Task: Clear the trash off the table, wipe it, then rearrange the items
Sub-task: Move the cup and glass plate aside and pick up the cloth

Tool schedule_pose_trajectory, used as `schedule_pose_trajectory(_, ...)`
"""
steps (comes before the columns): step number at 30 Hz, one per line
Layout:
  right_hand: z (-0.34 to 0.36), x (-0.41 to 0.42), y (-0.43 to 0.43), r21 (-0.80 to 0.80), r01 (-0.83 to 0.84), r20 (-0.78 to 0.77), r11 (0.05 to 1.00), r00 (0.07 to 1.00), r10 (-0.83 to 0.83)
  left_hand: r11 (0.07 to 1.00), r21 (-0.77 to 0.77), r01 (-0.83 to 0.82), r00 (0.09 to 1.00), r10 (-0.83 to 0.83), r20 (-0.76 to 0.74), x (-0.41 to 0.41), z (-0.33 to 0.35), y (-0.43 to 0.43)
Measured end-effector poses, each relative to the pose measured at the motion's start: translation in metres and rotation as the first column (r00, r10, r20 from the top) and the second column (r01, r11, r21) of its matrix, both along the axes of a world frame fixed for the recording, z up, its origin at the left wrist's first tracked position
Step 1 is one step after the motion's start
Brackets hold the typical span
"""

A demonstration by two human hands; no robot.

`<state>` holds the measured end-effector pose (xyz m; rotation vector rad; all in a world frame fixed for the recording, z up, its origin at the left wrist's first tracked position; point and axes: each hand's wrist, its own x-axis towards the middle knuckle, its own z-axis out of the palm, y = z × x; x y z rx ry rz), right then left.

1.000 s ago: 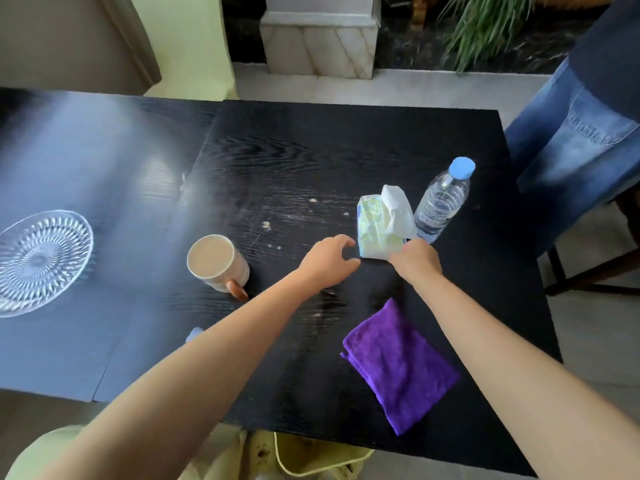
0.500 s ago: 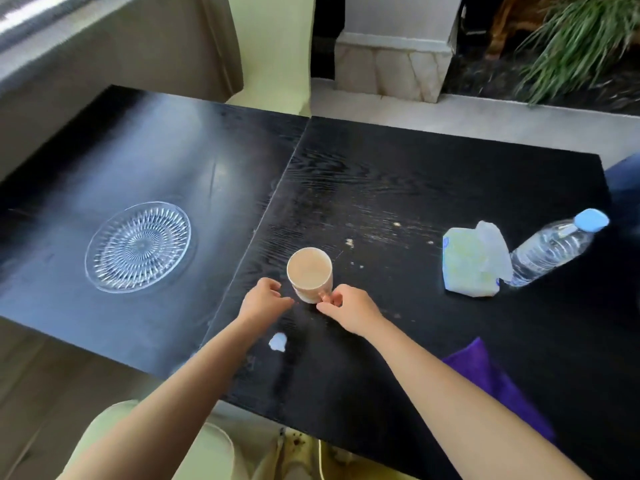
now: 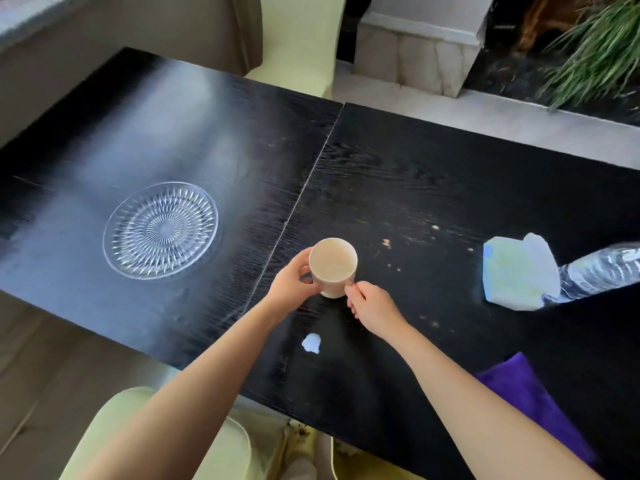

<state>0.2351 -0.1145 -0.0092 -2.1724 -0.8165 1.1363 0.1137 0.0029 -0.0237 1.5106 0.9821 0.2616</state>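
A cream mug (image 3: 332,266) stands near the seam of the black table (image 3: 450,174), and both hands are on it. My left hand (image 3: 292,285) curls around its left side. My right hand (image 3: 374,308) pinches its lower right side, where the handle is hidden under the fingers. A small white paper scrap (image 3: 311,342) lies just below the mug. Crumbs (image 3: 386,242) are scattered to the mug's right. At the right lie a tissue pack (image 3: 519,271) and a water bottle (image 3: 602,268) on its side. A purple cloth (image 3: 533,407) sits at the near right edge.
A clear glass plate (image 3: 161,230) rests on the left half of the table. A pale green chair (image 3: 298,39) stands beyond the far edge and another (image 3: 114,427) is below the near edge. A plant (image 3: 595,46) fills the upper right corner.
Both hands left the tissue pack and moved left to the mug. My left hand has since closed around its side, and the view has shifted left.
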Motion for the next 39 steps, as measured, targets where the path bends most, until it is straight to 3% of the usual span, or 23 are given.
schedule_pose_trajectory(8, 0.016, -0.027, 0.054, 0.085, -0.096, 0.055, 0.992, 0.994, 0.091, 0.993, -0.001, -0.115, 0.978, 0.113, 0.177, -0.053, 0.003, 0.039)
schedule_pose_trajectory(11, 0.023, -0.039, 0.079, 0.135, -0.128, 0.043, 0.983, 0.991, 0.123, 0.957, -0.111, -0.266, 0.943, 0.283, 0.177, -0.076, -0.001, 0.063)
schedule_pose_trajectory(13, 0.026, -0.046, 0.094, 0.144, -0.155, 0.048, 0.977, 0.988, 0.150, 0.853, -0.252, -0.457, 0.857, 0.498, 0.134, -0.095, -0.006, 0.081)
schedule_pose_trajectory(15, 0.027, -0.052, 0.109, 0.162, -0.158, 0.049, 0.974, 0.987, 0.152, 0.674, -0.413, -0.613, 0.726, 0.686, 0.042, -0.118, -0.014, 0.100)
schedule_pose_trajectory(19, 0.029, -0.061, 0.132, 0.186, -0.177, 0.061, 0.966, 0.984, 0.168, 0.323, -0.560, -0.763, 0.492, 0.852, -0.178, -0.160, -0.037, 0.133)
schedule_pose_trajectory(22, 0.032, -0.065, 0.143, 0.183, -0.204, 0.096, 0.962, 0.977, 0.189, 0.240, -0.563, -0.791, 0.397, 0.902, -0.173, -0.177, -0.043, 0.157)
schedule_pose_trajectory(24, 0.033, -0.065, 0.148, 0.180, -0.207, 0.111, 0.962, 0.976, 0.189, 0.212, -0.588, -0.781, 0.386, 0.903, -0.187, -0.181, -0.043, 0.169)
schedule_pose_trajectory(27, 0.035, -0.064, 0.150, 0.178, -0.193, 0.119, 0.965, 0.978, 0.173, 0.215, -0.602, -0.769, 0.405, 0.893, -0.199, -0.181, -0.041, 0.177)
schedule_pose_trajectory(34, 0.045, -0.049, 0.130, 0.174, -0.118, 0.101, 0.978, 0.990, 0.101, 0.356, -0.532, -0.768, 0.454, 0.889, -0.061, -0.174, -0.041, 0.178)
schedule_pose_trajectory(37, 0.053, -0.037, 0.111, 0.206, -0.069, 0.106, 0.976, 0.993, 0.048, 0.443, -0.498, -0.746, 0.530, 0.847, -0.038, -0.160, -0.034, 0.157)
schedule_pose_trajectory(39, 0.060, -0.026, 0.094, 0.218, -0.040, 0.123, 0.975, 0.992, 0.013, 0.552, -0.475, -0.685, 0.630, 0.776, -0.007, -0.145, -0.028, 0.137)
